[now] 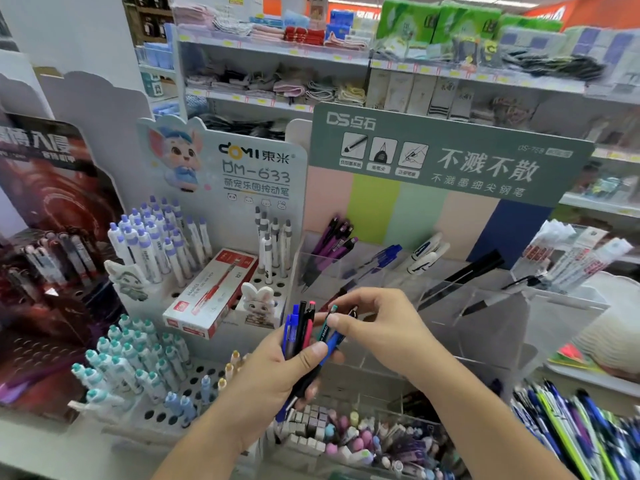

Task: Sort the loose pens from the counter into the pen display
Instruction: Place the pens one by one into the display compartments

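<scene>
My left hand [277, 372] grips a bundle of pens [300, 332], blue, black and pink, held upright in front of the displays. My right hand [377, 327] pinches the top of a dark teal pen [325, 327] in that bundle, between thumb and forefinger. Behind the hands stands the clear acrylic pen display [450, 299] with a green header. Its compartments hold purple pens [329, 251], blue pens [381, 261], white pens [426, 254] and black pens [464, 275].
A white peg display [221, 209] to the left holds purple-capped, grey and teal pens, with a red-and-white pen box [211, 296] lying on it. A tray of erasers [346, 438] sits below my hands. Loose pens [571, 434] fill the right corner. Store shelves run behind.
</scene>
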